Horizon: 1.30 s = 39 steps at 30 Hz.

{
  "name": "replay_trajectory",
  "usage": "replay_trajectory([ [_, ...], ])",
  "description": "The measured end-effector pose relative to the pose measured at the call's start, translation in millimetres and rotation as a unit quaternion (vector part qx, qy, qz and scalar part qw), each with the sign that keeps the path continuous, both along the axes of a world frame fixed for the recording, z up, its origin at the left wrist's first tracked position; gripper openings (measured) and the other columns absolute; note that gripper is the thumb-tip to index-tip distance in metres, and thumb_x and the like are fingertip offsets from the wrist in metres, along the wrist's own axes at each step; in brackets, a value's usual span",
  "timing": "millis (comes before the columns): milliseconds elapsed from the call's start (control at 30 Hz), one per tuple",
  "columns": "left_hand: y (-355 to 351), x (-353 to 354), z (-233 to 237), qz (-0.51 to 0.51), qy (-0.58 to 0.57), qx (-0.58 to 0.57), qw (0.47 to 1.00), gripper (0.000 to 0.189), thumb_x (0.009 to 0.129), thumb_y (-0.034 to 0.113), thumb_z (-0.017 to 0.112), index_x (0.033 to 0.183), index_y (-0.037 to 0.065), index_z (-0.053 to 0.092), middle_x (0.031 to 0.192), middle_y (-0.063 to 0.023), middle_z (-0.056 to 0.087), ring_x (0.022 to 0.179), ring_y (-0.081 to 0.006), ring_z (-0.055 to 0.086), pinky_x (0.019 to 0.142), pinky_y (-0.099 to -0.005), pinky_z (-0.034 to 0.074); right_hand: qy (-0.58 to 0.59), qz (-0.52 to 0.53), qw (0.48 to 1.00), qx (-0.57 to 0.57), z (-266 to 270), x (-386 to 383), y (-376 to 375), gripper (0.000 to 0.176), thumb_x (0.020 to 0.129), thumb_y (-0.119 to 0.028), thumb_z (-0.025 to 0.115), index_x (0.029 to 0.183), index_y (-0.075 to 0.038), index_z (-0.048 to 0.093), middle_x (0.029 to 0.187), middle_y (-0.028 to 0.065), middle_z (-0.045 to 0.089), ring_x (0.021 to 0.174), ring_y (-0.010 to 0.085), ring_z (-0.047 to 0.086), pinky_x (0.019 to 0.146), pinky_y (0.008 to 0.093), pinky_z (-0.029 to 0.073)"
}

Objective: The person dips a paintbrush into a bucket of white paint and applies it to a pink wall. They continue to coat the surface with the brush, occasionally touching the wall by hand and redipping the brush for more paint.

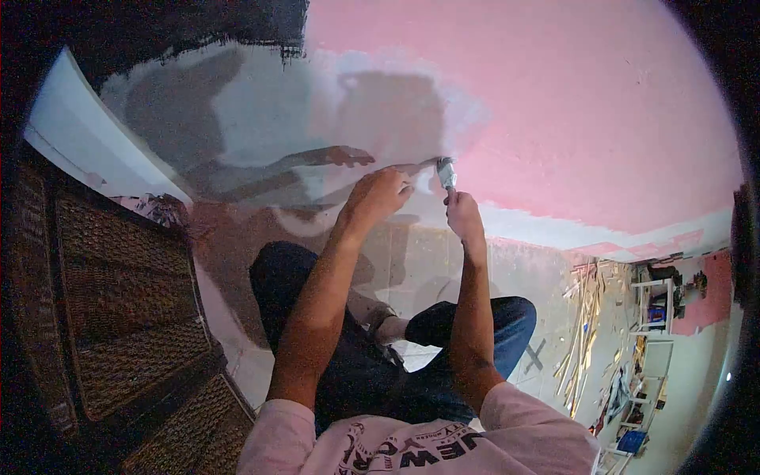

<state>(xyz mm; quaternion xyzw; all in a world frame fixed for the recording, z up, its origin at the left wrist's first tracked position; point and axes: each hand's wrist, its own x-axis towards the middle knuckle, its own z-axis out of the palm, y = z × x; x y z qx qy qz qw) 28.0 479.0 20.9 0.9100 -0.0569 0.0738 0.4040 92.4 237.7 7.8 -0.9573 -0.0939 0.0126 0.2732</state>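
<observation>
Head view, looking down along both arms at the wall.

**Hands.**
- My right hand (464,215) is closed in a fist round the handle of a flat tool (446,169). It could be a brush or a scraper; I cannot tell which.
- The tool's head points up and sits against the wall (602,119), right where the pale grey patch (261,119) meets the pink.
- My left hand (381,194) is just beside the tool, on its left. The fingers are curled, with one stretched toward the tool. Whether it grips anything, I cannot tell.

**Pose.**
- Both arms are out nearly straight, forearms converging, wrists close together.
- The right wrist is cocked upward; the left lies flatter.
- My knees, in jeans (475,317), are drawn up under the arms, so I am sitting low and close to the wall.

**Doing it well (my judgement).**
- Hold the tool's edge flat to the surface with light, even pressure.
- Use short strokes along the grey-pink boundary so no ridge builds up.
- Let the left hand steady things without dragging across the grey.

**Round about.**
- A woven wicker panel (119,317) stands near left.
- A black painted area (237,24) covers the far upper left.
- Loose wood strips (584,317) and a white shelf frame (653,305) are on the floor, well off to the right.
</observation>
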Motion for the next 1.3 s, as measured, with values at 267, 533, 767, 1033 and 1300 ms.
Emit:
replay_trajectory([
  [267, 1.5, 5.0, -8.2, 0.035, -0.002, 0.024, 0.999, 0.038, 0.096, 0.036, 0.064, 0.11, 0.002, 0.071, 0.11, -0.0233, 0.071, 0.102, -0.0414, 0.068, 0.09, -0.0507, 0.053, -0.01, -0.069, 0.998, 0.0, 7.4, -43.7, 8.1, 0.036, 0.104, -0.026, 0.049, 0.094, 0.004, 0.066, 0.091, 0.0339, 0.066, 0.091, 0.0525, 0.065, 0.075, 0.058, 0.051],
  [533, 4.2, 9.4, -17.6, 0.019, -0.023, 0.004, 1.0, 0.035, 0.096, 0.034, 0.063, 0.11, 0.002, 0.071, 0.105, -0.0246, 0.07, 0.1, -0.0435, 0.067, 0.089, -0.0523, 0.053, -0.123, -0.068, 0.989, 0.055, 29.4, -56.8, 1.0, 0.039, 0.108, -0.027, 0.042, 0.094, 0.005, 0.06, 0.08, 0.0294, 0.062, 0.079, 0.0492, 0.064, 0.067, 0.0522, 0.047],
  [767, -13.4, -1.0, -1.8, -0.028, 0.015, 0.008, 0.999, 0.035, 0.095, 0.034, 0.064, 0.104, 0.001, 0.071, 0.102, -0.0253, 0.07, 0.095, -0.0438, 0.068, 0.087, -0.0519, 0.053, -0.105, 0.003, 0.992, -0.07, -60.9, 17.8, -1.3, 0.031, 0.103, -0.021, 0.046, 0.104, 0.004, 0.064, 0.086, 0.0324, 0.067, 0.084, 0.0485, 0.068, 0.072, 0.0594, 0.051],
  [1033, -7.6, 12.1, -24.4, -0.008, -0.039, -0.009, 0.999, 0.035, 0.092, 0.034, 0.066, 0.103, 0.002, 0.073, 0.098, -0.0248, 0.072, 0.094, -0.0436, 0.07, 0.085, -0.0529, 0.055, -0.012, 0.083, 0.986, -0.142, -109.0, 4.1, -20.0, 0.027, 0.091, -0.016, 0.052, 0.089, 0.004, 0.07, 0.093, 0.0302, 0.069, 0.09, 0.0483, 0.068, 0.082, 0.0566, 0.054],
  [1300, -4.1, 5.1, -14.7, -0.013, 0.022, 0.034, 0.999, 0.036, 0.091, 0.034, 0.067, 0.105, 0.001, 0.073, 0.099, -0.0243, 0.072, 0.093, -0.0421, 0.07, 0.085, -0.0526, 0.055, -0.194, -0.076, 0.977, 0.04, 99.9, -39.3, 21.3, 0.027, 0.103, -0.017, 0.045, 0.101, 0.004, 0.062, 0.086, 0.0279, 0.068, 0.081, 0.048, 0.066, 0.071, 0.0554, 0.048],
])
